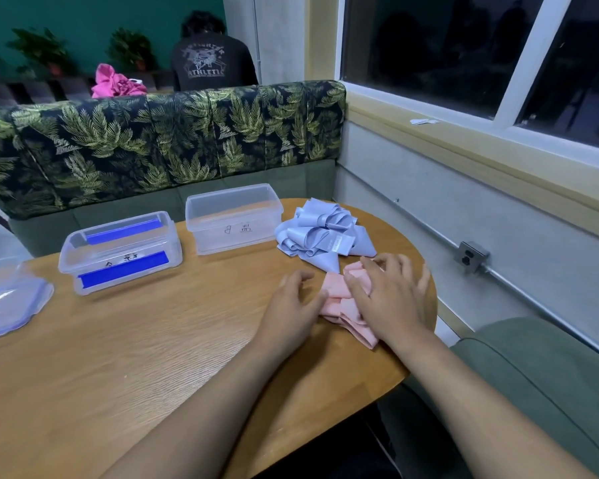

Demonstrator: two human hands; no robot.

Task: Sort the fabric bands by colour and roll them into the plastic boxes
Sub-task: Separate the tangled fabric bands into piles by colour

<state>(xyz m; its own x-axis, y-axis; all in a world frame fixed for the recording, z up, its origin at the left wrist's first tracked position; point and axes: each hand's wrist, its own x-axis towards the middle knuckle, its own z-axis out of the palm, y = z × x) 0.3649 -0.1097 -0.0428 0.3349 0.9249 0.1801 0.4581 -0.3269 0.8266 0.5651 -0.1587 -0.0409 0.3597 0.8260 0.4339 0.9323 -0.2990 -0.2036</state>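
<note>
A bundle of pink fabric bands [339, 299] lies near the table's right edge. My right hand [391, 295] rests on top of it with fingers spread and slightly bent. My left hand [293, 304] touches the bundle's left side, fingers loosely curled. Behind the pink bundle sits a heap of light blue bands [322, 233]. Two clear plastic boxes stand open and look empty: one with blue clips [120, 252] at the left, one plain box [234, 217] in the middle, each with a handwritten label.
A clear lid [9, 299] lies at the table's left edge. The wooden table [135, 357] curves off at the right beside a green bench. A leaf-patterned seat back rises behind the boxes, and a person sits beyond it with their back turned.
</note>
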